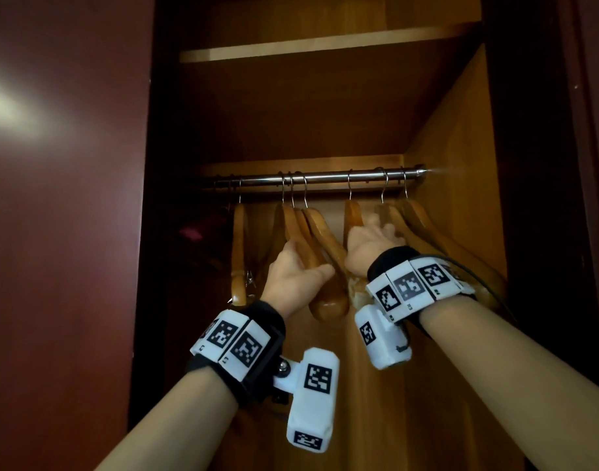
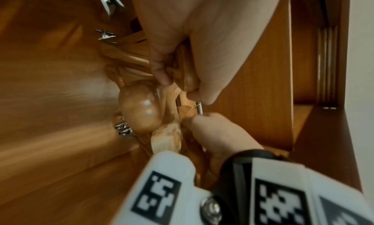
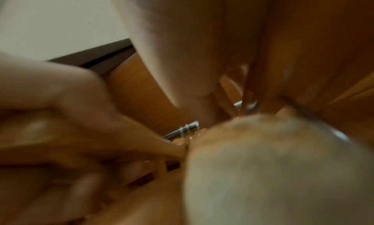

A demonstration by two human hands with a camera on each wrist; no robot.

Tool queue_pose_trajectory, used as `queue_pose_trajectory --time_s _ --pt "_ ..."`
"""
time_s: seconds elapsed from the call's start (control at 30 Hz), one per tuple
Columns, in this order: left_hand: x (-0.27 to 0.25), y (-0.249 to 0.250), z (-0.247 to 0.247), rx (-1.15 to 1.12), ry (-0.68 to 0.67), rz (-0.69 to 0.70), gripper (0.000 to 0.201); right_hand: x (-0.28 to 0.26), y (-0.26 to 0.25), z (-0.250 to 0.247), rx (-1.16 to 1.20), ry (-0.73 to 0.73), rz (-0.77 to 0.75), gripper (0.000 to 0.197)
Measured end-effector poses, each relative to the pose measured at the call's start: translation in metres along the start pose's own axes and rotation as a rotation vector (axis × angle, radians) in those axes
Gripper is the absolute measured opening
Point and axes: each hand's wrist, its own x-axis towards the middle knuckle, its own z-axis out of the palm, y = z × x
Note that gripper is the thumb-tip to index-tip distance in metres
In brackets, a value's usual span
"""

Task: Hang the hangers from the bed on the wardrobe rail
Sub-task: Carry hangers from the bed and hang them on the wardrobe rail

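A steel wardrobe rail carries several wooden hangers by their wire hooks. My left hand grips the near arm of the middle cluster of hangers, thumb on the near side; in the left wrist view its fingers pinch the wood beside a rounded hanger end. My right hand reaches up just right of them and curls around the arm of a single hanger whose hook is over the rail. The right wrist view is blurred, showing my palm and the rail.
More hangers hang at the rail's right end against the wardrobe's side wall. One hanger with metal clips hangs to the left. A shelf runs above the rail. The dark red door stands at the left.
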Motion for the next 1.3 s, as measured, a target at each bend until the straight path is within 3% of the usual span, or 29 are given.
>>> queue_pose_trajectory --time_s 0.13,0.4,0.6,0.83,1.0,1.17,1.3 --pt "0.000 0.000 -0.003 0.013 -0.001 -0.001 0.070 0.000 -0.016 0.005 0.005 0.026 -0.133 0.028" --pt "-0.002 -0.006 -0.024 0.018 0.024 -0.024 0.076 0.009 -0.029 0.019 -0.208 -0.008 -0.103 0.011" --pt "0.001 -0.011 -0.027 0.033 0.017 -0.023 0.086 0.009 -0.024 0.020 -0.120 -0.084 -0.091 0.037" --pt "0.002 -0.012 -0.027 0.047 0.044 -0.020 0.088 0.009 -0.019 0.016 -0.154 -0.045 -0.051 0.028" --pt "0.001 -0.013 -0.031 0.039 0.060 -0.028 0.073 0.010 -0.011 0.017 -0.140 -0.042 -0.004 0.019" --pt "-0.001 -0.011 -0.030 0.053 0.064 -0.038 0.093 0.007 -0.011 0.018 -0.100 -0.013 0.039 0.016" --pt "0.000 -0.012 -0.030 0.055 0.065 -0.028 0.089 0.003 -0.014 0.016 0.018 0.103 -0.041 0.014"
